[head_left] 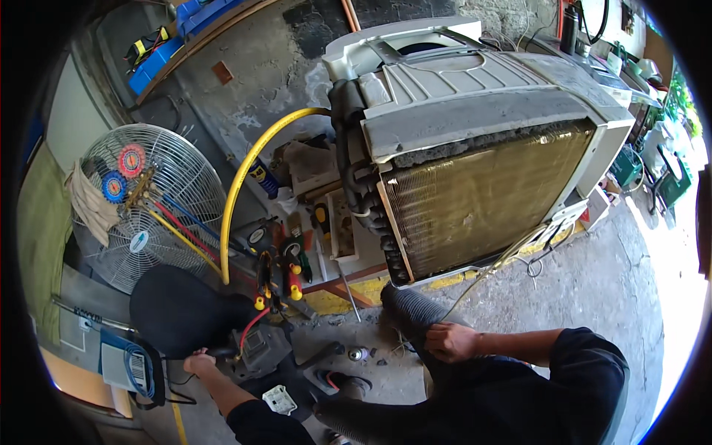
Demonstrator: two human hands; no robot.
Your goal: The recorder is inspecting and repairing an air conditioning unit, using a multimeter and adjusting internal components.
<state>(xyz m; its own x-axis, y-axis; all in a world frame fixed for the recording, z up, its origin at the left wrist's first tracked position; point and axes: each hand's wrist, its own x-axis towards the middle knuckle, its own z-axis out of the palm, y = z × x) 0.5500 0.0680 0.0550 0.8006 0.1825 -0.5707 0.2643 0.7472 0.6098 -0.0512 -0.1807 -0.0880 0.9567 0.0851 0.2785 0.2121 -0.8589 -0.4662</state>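
My left hand (199,362) closes around a black handle (222,353) beside a grey boxy machine (263,348) on the floor. A red hose (252,331) curves up from that machine. My right hand (450,341) rests on my bent knee with its fingers curled, their tips hidden. A beige cord (486,276) hangs from the air-conditioner unit (482,193) and reaches the back of this hand; I cannot tell if the hand holds it. The unit's finned coil faces me, and black foam-wrapped pipes run down its left side.
A fan (148,200) at left carries a gauge set (130,174) with coloured hoses. A yellow hose (248,167) arches to the unit. Between them lie pliers (293,271) and other tools. A black seat (182,311), small can (358,354) and white plate (279,400) are near my feet.
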